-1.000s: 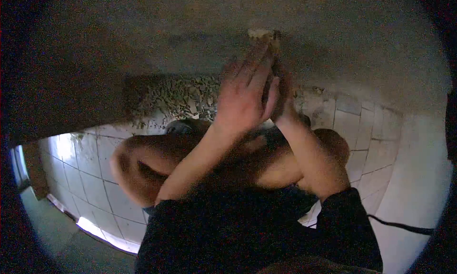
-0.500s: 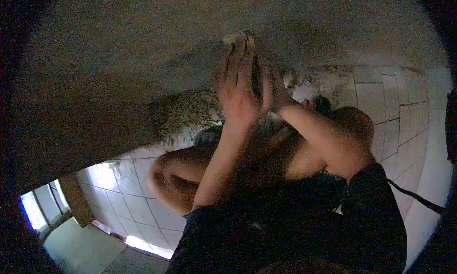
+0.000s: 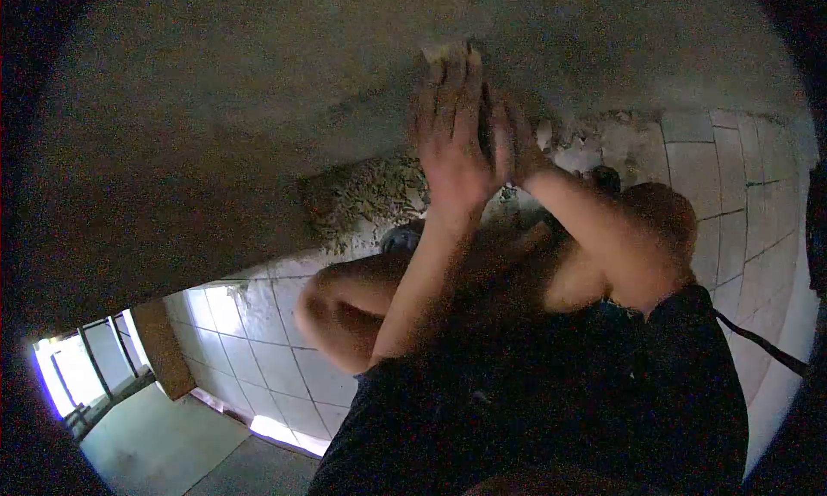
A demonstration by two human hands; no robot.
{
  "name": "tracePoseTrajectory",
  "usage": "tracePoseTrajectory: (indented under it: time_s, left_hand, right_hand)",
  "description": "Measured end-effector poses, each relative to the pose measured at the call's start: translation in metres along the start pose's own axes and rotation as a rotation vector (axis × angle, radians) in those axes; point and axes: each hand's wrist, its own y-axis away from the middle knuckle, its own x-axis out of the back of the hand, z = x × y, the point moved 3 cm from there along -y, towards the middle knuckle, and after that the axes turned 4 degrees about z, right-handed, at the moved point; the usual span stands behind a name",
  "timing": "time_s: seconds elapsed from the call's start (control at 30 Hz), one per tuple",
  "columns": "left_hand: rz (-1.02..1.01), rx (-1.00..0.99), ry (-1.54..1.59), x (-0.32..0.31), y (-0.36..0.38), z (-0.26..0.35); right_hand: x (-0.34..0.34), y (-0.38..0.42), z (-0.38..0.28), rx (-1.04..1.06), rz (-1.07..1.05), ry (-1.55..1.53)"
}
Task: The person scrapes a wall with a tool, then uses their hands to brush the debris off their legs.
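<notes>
Left hand (image 3: 452, 155) stretched nearly straight, fingertips over a pale, flat-edged piece (image 3: 436, 54) against my grey wall surface (image 3: 258, 74); grip unclear. Right hand (image 3: 521, 147) just beside, partly hidden, hold impossible to tell; crumbly debris (image 3: 370, 199) lies below on white floor tiles (image 3: 276, 358)

No lettering, number, brand or sign is showing legibly. A small pale mark (image 3: 480, 397) is showing on the dark shirt (image 3: 534, 410), but it is staying too faint and grainy for reading as text.
</notes>
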Motion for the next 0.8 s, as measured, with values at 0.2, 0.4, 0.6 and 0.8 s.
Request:
tracePoseTrajectory:
  time_s: [0.2, 0.4, 0.6, 0.8]
  left_hand:
    - [0.834, -0.579, 0.38, -0.047, -0.008, -0.033]
    - [0.749, -0.57, 0.206, -0.037, -0.004, -0.027]
    - [0.794, -0.595, 0.244, -0.01, -0.009, -0.005]
    - [0.796, -0.642, 0.175, 0.007, -0.015, 0.003]
  right_hand:
    - [0.02, -0.037, -0.039, 0.077, 0.038, -0.222]
    - [0.019, -0.038, -0.043, 0.124, -0.058, 0.029]
    - [0.033, -0.04, -0.065, -0.07, -0.024, -0.341]
    - [0.038, -0.063, -0.086, 0.045, -0.008, -0.67]
